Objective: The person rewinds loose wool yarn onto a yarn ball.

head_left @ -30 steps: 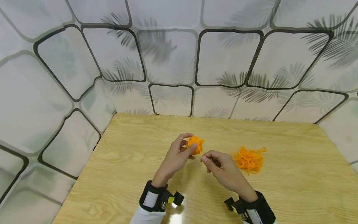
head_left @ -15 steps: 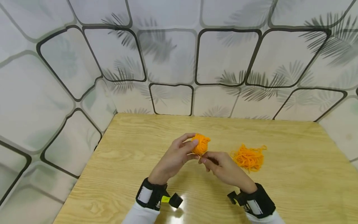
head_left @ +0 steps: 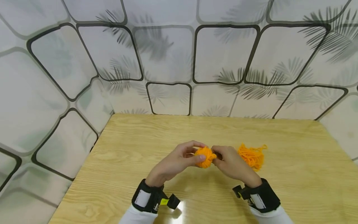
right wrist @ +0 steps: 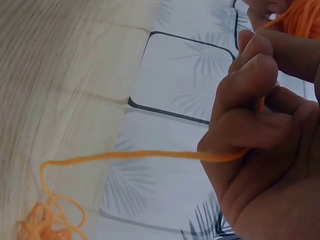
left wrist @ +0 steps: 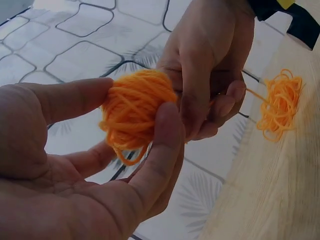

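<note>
A small ball of orange yarn (head_left: 204,157) is held above the table by my left hand (head_left: 177,161), its thumb and fingertips around the ball. Wound strands and a loose loop at the ball's lower side show in the left wrist view (left wrist: 137,110). Right beside the ball, my right hand (head_left: 232,163) has its fingers curled round the yarn strand (right wrist: 150,154). In the right wrist view that strand passes through the curled fingers and runs down to a loose heap of orange yarn (head_left: 251,155) on the table.
The pale wooden table (head_left: 126,149) spreads under both hands. Behind it and at its left stands a light wall covering (head_left: 167,56) with dark outlines and leaf prints. Black wrist straps with small cameras (head_left: 173,201) sit on both forearms.
The ball has moved right and slightly toward me, turning in the left hand. My right hand has gone from below the ball to its right side. The yarn heap stays in place.
</note>
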The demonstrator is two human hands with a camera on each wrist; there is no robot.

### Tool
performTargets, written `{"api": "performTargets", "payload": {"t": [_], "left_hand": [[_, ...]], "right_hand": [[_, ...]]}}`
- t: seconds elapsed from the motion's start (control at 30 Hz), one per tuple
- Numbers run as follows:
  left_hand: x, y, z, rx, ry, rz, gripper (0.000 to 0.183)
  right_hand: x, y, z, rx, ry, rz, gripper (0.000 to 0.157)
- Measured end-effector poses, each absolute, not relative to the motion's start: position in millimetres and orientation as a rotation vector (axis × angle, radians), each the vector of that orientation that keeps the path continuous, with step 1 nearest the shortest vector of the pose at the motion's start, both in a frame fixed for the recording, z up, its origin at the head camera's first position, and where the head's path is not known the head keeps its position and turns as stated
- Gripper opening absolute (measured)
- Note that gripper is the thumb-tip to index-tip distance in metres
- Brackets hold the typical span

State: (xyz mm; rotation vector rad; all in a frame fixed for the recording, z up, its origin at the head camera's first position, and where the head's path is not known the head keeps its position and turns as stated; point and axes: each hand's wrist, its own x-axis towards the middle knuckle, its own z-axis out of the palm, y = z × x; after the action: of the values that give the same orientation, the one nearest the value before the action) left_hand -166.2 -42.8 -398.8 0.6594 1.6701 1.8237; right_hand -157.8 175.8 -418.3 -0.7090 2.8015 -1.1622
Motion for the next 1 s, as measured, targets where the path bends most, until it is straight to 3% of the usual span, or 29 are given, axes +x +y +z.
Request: {"api": "performTargets", "payload": {"t": [0.1, 0.33, 0.6, 1.0], "left_hand": [[-165.5, -41.7, -397.0, 0.717, 1.705, 1.743, 0.034], [-160.0, -37.8, -399.6, 0.725, 1.99, 1.593, 0.03], [-163.7, -35.0, -409.3, 0.539, 2.295, 1.659, 0.037], [-171.5, -25.8, -421.2, 0.319, 2.061, 2.085, 0.044]], "right_hand": [[-159.0, 178.4, -415.8, -0.672, 2.805, -1.227, 0.01], [-155.6, 173.4, -406.0, -0.538, 2.704, -1.43, 0.031], [-145.3, 165.2, -403.3, -0.601, 2.711, -1.431, 0.021], [-140.0, 150.8, -405.6, -0.743, 2.677, -1.329, 0.017]]}}
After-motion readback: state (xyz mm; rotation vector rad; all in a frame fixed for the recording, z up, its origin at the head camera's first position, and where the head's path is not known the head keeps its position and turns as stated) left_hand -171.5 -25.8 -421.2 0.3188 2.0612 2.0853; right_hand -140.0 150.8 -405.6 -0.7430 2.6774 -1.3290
